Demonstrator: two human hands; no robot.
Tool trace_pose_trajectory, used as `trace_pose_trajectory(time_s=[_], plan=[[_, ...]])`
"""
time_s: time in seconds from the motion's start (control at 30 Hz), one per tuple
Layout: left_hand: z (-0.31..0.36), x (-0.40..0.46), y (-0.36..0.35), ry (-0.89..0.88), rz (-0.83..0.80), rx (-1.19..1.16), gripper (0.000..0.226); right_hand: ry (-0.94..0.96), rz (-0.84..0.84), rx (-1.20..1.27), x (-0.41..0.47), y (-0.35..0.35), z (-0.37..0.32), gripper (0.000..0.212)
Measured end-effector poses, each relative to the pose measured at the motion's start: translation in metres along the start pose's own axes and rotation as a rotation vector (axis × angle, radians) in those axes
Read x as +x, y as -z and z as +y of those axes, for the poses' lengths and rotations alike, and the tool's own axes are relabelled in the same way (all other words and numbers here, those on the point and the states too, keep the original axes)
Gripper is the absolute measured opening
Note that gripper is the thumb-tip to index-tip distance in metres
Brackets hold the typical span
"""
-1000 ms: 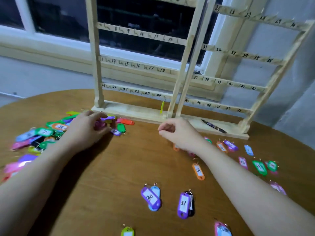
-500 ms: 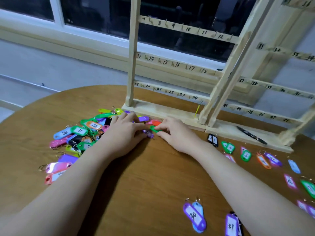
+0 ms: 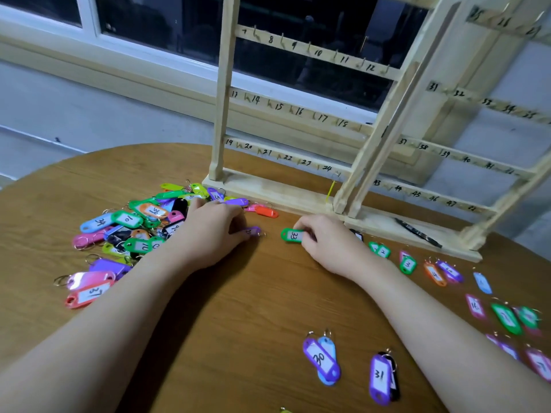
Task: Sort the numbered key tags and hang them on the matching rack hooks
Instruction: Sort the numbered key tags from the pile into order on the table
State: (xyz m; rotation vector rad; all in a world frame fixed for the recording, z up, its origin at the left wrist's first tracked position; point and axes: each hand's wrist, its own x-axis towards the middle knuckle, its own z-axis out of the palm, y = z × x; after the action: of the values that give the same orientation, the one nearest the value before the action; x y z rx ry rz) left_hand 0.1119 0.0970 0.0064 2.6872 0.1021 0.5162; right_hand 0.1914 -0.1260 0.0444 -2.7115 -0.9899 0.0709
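Green tag "33" (image 3: 292,235) now rightward, pinched.

a: where does the one view sit?
b: on the person's head, facing forward and down, close over the desk (image 3: 238,323).
a: what does it face?
b: the rack (image 3: 298,201) and the window (image 3: 179,25) beyond it.

Green tag 33 (image 3: 292,235) flat on table

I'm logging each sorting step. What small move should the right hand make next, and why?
Probably carry the green tag 33 that the right hand pinches over to the sorted tags near purple tag 31, since hook 33 sits on the far rack panel.
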Motion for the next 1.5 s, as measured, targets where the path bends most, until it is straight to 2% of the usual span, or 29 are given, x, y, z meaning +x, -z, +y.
trace_pose_trajectory(time_s=[0.17,0.23,0.3,0.37,0.6,0.77,1.0,1.17,1.23,1.37,1.5], plan=[[0.01,-0.007,-0.004,-0.08,0.06,-0.026,0.025,-0.054,0.005,0.357,-0.037,0.013,0.014,0.014],[0.025,-0.013,-0.003,-0.076,0.058,-0.295,0.024,-0.066,-0.005,0.445,-0.05,0.015,0.024,0.01],[0.04,-0.02,0.002,-0.018,-0.02,-0.637,0.025,-0.078,-0.014,0.509,-0.061,0.012,0.03,0.011],[0.049,-0.026,0.003,0.014,-0.094,-0.79,0.03,-0.085,-0.011,0.484,-0.069,0.007,0.036,0.011],[0.044,-0.027,-0.001,-0.008,-0.196,-0.692,0.037,-0.044,-0.081,0.315,-0.078,0.012,0.035,0.026],[0.049,-0.026,-0.005,-0.038,-0.235,-0.697,0.023,0.002,-0.166,0.264,-0.084,0.012,0.034,0.032],[0.052,-0.027,-0.001,0.01,-0.235,-0.612,0.04,-0.009,-0.278,0.279,-0.084,0.015,0.036,0.04],[0.057,-0.028,0.001,0.03,-0.255,-0.633,0.043,0.033,-0.191,0.376,-0.083,0.005,0.042,0.025],[0.056,-0.029,0.002,0.058,-0.259,-0.673,0.038,0.033,-0.139,0.423,-0.081,0.002,0.043,0.015],[0.05,-0.028,-0.001,0.081,-0.255,-0.764,0.012,-0.008,-0.077,0.469,-0.079,-0.001,0.041,0.013],[0.049,-0.027,-0.003,0.065,-0.239,-0.758,0.01,-0.019,-0.067,0.468,-0.081,0.0,0.042,0.007]])
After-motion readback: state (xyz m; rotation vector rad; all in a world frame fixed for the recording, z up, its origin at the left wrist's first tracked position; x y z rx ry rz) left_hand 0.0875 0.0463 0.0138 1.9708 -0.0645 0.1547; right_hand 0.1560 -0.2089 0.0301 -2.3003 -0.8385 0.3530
